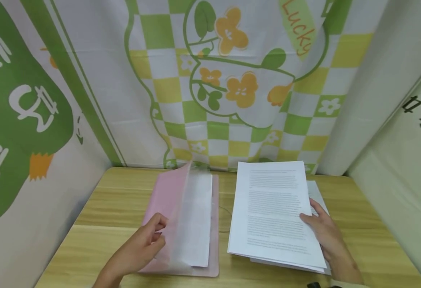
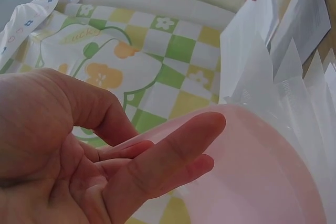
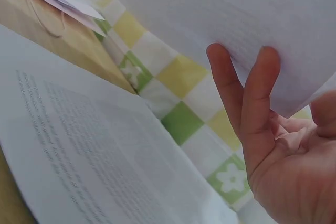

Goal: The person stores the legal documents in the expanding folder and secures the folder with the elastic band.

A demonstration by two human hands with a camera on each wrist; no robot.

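A pink folder (image 1: pixel 160 200) lies on the left of the table, its cover (image 2: pixel 252 171) lifted and bowed upward. Beneath the cover show clear sleeves (image 1: pixel 192 200) with white sheets. My left hand (image 1: pixel 140 246) is against the cover's outer side, index finger fairly straight and thumb bent; I see no clear pinch. At the right, my right hand (image 1: pixel 327 232) holds printed sheets (image 1: pixel 275 212) by their right edge, thumb on top and fingers underneath. The sheets are raised at a tilt. Under them lies another printed paper (image 3: pixel 94 150), partly hidden in the head view.
The wooden table (image 1: pixel 99 216) is bounded at the back by a checked, flowered curtain (image 1: pixel 232 132). Printed cloth walls (image 1: pixel 405 168) stand at both sides. A thin cord loop (image 1: pixel 226 218) lies between the folder and the papers. A small black object (image 1: pixel 314 285) shows at the bottom edge.
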